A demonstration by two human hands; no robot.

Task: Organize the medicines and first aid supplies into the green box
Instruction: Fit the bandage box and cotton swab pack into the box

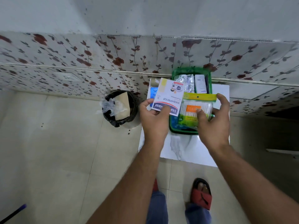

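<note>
The green box (182, 131) stands on a small white table against the wall. Inside its far end lie silver blister strips (188, 83) and a white medicine carton (200, 84). My left hand (154, 120) pinches a white pack of washproof plasters (169, 96) by its lower edge, held above the box's left rim. My right hand (213, 123) grips a clear packet of cotton buds (197, 107) with a yellow-green header, held over the near half of the box. A blue blister pack (152, 92) lies on the table, partly hidden behind the plaster pack.
The white marble-look table (191, 151) stands on a pale tiled floor by a floral-tiled wall. A round black bin (120, 109) lined with a bag, holding cardboard and clear plastic, sits left of the table. My sandalled foot (201, 194) is below.
</note>
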